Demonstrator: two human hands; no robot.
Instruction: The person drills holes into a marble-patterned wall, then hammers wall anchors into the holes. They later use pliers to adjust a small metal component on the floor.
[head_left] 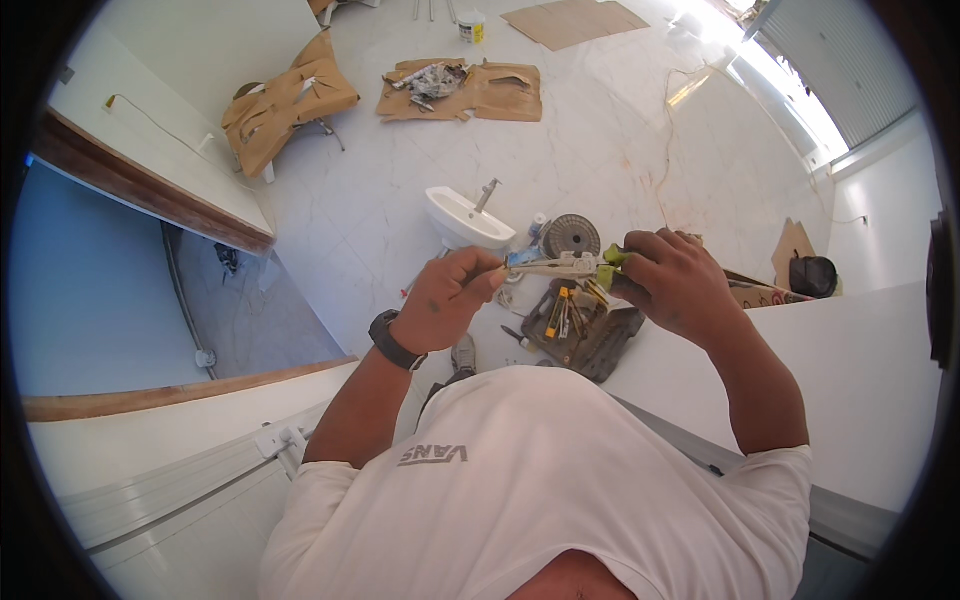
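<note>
My left hand is closed in a pinch at the left end of a thin, pale, wire-like piece. What exactly lies between thumb and finger is too small to make out. Opposite it, my right hand is curled round a tool with lime-green handles, perhaps pliers; its jaws cannot be told from the pale parts beside them. Small white pieces show between the two hands. Below them on the floor sits an open dark toolbox holding several yellow-handled tools.
A white washbasin with a tap stands on the tiled floor ahead, beside a round grey grille-like disc. Flattened cardboard lies farther off, some under crumpled plastic. White panels rise at right; a wood-edged opening is at left.
</note>
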